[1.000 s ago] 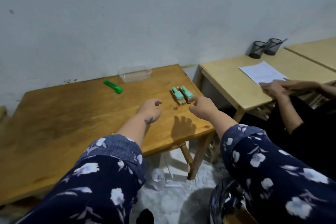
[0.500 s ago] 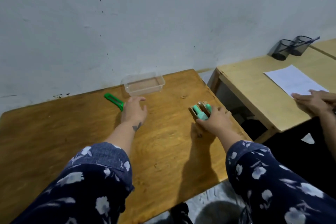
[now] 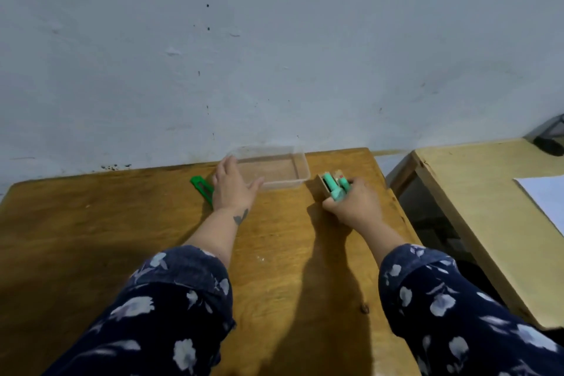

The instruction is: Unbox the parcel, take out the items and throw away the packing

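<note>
Two small mint-green items on brown card backing (image 3: 333, 187) sit near the right edge of the brown wooden table (image 3: 122, 238). My right hand (image 3: 355, 204) is closed around their near end. A clear plastic tray (image 3: 300, 166) stands at the back of the table by the wall. My left hand (image 3: 232, 189) rests with fingers spread on the tray's left front corner. A green box cutter (image 3: 200, 187) lies just left of that hand, partly hidden by it.
A lighter wooden table (image 3: 476, 192) stands to the right across a narrow gap, with a white sheet of paper (image 3: 546, 198) on it and a dark mesh pen cup (image 3: 552, 137) at its back. The pale wall runs right behind both tables.
My left hand moved from beside the cutter onto the tray's corner. My right hand closed on the green items and moved them toward the tray. The view shifted forward and left.
</note>
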The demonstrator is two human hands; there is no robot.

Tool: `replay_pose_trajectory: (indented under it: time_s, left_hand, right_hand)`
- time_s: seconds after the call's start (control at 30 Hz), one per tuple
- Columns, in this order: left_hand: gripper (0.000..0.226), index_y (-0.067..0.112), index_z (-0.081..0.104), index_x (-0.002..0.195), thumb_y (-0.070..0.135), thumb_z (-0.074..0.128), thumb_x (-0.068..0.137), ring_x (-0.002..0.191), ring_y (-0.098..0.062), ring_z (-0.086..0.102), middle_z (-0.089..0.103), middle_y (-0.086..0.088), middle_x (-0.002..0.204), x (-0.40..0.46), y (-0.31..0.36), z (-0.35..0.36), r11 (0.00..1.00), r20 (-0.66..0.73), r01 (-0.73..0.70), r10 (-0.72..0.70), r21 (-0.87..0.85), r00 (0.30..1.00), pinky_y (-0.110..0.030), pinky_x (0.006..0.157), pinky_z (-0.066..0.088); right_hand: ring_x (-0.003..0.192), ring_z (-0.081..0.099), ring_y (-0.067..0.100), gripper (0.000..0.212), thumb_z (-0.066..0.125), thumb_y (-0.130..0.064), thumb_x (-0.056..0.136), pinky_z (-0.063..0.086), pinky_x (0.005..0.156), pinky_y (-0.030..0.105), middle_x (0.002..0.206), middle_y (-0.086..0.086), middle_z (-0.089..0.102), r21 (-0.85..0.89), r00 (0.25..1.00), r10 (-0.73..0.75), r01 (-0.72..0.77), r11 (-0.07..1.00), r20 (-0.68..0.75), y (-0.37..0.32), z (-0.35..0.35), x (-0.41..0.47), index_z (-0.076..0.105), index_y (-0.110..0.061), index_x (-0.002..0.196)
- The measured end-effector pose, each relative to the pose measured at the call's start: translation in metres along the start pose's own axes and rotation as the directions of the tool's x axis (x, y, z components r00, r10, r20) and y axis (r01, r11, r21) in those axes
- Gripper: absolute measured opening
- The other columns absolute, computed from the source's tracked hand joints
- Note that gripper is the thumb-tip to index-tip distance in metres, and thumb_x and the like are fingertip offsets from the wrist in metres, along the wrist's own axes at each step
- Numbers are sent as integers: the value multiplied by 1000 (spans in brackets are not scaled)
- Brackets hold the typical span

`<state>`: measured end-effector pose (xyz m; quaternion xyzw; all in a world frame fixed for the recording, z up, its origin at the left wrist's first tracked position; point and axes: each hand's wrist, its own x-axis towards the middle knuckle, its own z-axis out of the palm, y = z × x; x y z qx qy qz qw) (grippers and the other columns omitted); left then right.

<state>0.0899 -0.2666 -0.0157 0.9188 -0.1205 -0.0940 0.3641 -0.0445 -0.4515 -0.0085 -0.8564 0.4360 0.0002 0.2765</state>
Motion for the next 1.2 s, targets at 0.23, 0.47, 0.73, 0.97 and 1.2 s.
replay_pose_trajectory:
  time_s: [0.23,0.47,0.73,0.97,1.2]
  left_hand:
    - [75,17,29,148,29,69,85,135,-30,37,31,-8,152,8,4,5,993,2,80,-80,-84,997,-39,106,36]
    - [86,24,24,151,35,72,80,138,-27,34,31,-4,154,15,-7,16,985,-8,136,-137,-104,991,-42,109,35]
    - [83,17,27,149,30,73,81,135,-26,39,37,-6,150,16,-7,16,989,-24,107,-110,-104,994,-35,104,37]
    - [82,19,25,150,31,71,82,135,-26,38,34,-5,152,14,-2,13,988,4,116,-117,-100,993,-40,106,37]
    - [71,17,29,144,32,67,86,132,-26,42,41,-6,146,-4,17,-12,992,23,55,-52,-116,998,-35,99,40]
  right_hand:
    - [114,56,25,80,73,-36,65,51,93,37,129,8,58,-24,891,-448,450,893,72,-89,-16,51,45,-13,136]
    - [112,50,26,71,74,-35,67,46,96,39,124,6,57,-312,743,-547,663,680,387,-129,22,74,50,-17,132]
    - [110,55,25,62,74,-24,73,46,93,35,124,6,58,-234,678,-561,712,662,474,-134,52,82,53,-18,130]
    - [127,49,25,72,72,-10,78,39,105,34,140,7,51,-89,696,-560,658,747,449,-132,43,73,40,-14,143]
    - [127,50,22,55,65,-2,84,42,99,28,138,2,54,45,776,-600,604,796,196,-121,26,47,52,-21,134]
